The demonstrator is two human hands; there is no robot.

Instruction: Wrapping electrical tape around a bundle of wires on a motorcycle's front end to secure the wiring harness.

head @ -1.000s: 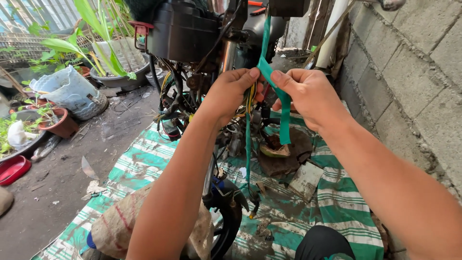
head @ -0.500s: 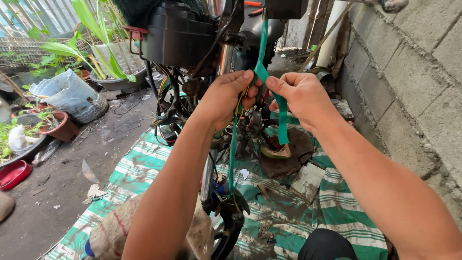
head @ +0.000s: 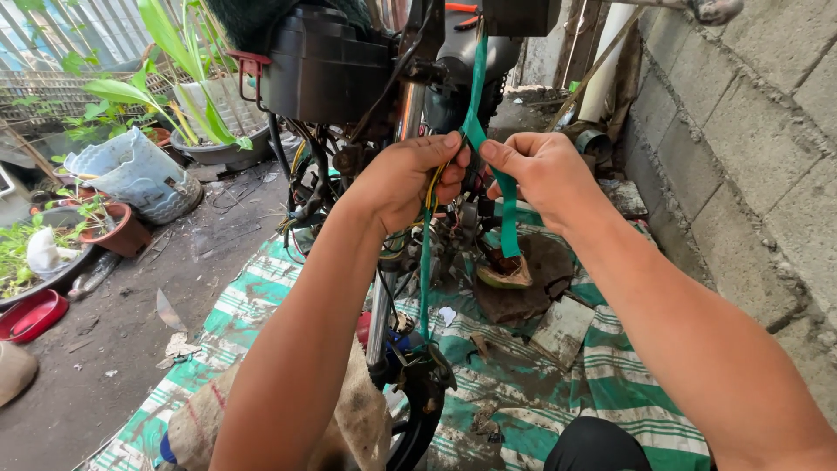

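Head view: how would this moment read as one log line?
left hand: pinching green strap and wires | right hand: pinching strap | motorcycle: on striped tarp

A green and white striped tarp (head: pixel 628 384) covers the ground beside a grey concrete block wall (head: pixel 750 148). To the left, on dirt, stand a terracotta pot (head: pixel 118 231), a pale blue plastic container (head: pixel 131 174) and a red bowl (head: pixel 30 314). Leafy green plants (head: pixel 166 78) grow behind them.

Flat green strap (head: pixel 508 222), hanging taut from above, lower end dangling, beside yellow wires (head: pixel 431 185)
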